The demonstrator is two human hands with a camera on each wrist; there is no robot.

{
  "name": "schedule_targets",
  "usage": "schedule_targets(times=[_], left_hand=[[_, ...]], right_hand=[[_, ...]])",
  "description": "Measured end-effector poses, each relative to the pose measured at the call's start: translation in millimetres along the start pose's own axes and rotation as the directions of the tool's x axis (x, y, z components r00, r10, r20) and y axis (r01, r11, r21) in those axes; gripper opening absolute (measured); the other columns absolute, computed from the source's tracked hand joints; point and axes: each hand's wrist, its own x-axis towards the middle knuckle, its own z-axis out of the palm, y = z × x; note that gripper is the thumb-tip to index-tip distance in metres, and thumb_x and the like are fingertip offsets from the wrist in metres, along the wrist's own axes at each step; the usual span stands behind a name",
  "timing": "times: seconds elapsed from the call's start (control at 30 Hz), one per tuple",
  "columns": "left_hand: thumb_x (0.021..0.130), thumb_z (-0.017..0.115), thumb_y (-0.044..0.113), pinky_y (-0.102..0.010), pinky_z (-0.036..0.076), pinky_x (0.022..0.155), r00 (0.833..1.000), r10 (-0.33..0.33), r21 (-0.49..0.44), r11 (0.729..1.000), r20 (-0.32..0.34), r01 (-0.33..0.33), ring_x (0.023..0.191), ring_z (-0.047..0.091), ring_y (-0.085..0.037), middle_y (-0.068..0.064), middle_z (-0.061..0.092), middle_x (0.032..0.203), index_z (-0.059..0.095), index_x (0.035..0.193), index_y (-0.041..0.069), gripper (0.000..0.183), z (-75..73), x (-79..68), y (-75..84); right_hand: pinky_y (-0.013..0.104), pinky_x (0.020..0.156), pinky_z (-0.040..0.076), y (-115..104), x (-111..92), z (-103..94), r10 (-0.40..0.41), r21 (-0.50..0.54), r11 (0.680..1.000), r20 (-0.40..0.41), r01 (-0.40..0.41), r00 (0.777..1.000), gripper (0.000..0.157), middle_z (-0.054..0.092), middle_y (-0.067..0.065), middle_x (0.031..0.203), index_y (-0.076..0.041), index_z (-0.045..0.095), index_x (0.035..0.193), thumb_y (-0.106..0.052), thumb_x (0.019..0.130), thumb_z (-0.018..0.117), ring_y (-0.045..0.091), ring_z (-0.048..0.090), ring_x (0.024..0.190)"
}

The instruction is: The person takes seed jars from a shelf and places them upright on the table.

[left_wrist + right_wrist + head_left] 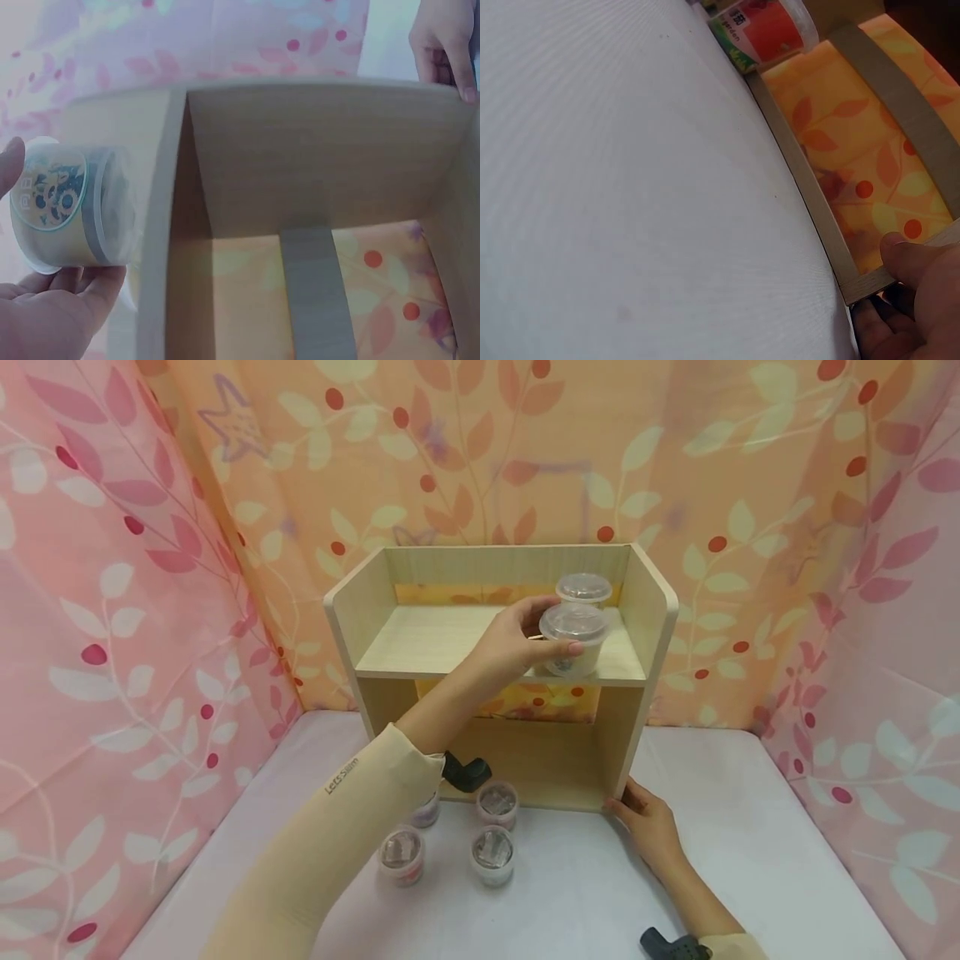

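While left hand (513, 639) grips lidded cup (576, 625), right hand (652, 827) lower, pinching shelf (652, 618) corner

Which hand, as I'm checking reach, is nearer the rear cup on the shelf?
Left. The left hand holds the front cup in front of the rear cup; the right hand, lower, grips the shelf at its bottom right corner.

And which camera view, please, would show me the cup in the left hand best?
The left wrist view: the cup is large there, and its printed flower label faces the camera. The head view shows mainly its clear lid and part of its side; the right wrist view does not show it.
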Motion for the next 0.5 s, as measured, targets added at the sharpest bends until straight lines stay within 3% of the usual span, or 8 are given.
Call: schedule_targets(times=[0.17,0.3,0.5], left_hand=[[0.084,0.086,0.014,-0.033,0.056,0.1,0.999,0.038,-0.055,0.998,0.018,-0.037,0.12,0.064,-0.019,-0.003,0.062,0.134,0.046,0.149,0.006,0.077,4.9,-23.8,5.7],[0.084,0.084,0.005,-0.032,0.056,0.1,0.999,0.03,-0.12,0.992,0.039,-0.025,0.119,0.065,-0.023,-0.007,0.059,0.137,0.043,0.15,0.004,0.078,13.5,-44.2,6.0],[0.082,0.084,-0.001,-0.028,0.052,0.104,0.998,-0.005,-0.168,0.986,0.067,0.016,0.122,0.062,-0.022,-0.01,0.055,0.141,0.04,0.151,0.003,0.082,23.6,-69.1,-8.8]], right_hand=[[0.005,0.086,0.046,1,0,-1.3,0.007,-0.004,1.0,0.004,-0.007,1.0,0.068,0.057,0.024,0.143,-0.005,0.045,0.153,-0.025,0.095,0.075,0.035,0.055,0.133],[0.004,0.086,0.046,2,0,-1.0,0.015,-0.003,1.0,0.004,-0.015,1.0,0.069,0.056,0.023,0.144,-0.005,0.045,0.153,-0.025,0.095,0.075,0.035,0.055,0.133],[0.004,0.088,0.046,3,0,-1.0,-0.006,0.004,1.0,0.007,0.006,1.0,0.07,0.054,0.025,0.145,-0.002,0.044,0.153,-0.026,0.095,0.075,0.037,0.054,0.134]])
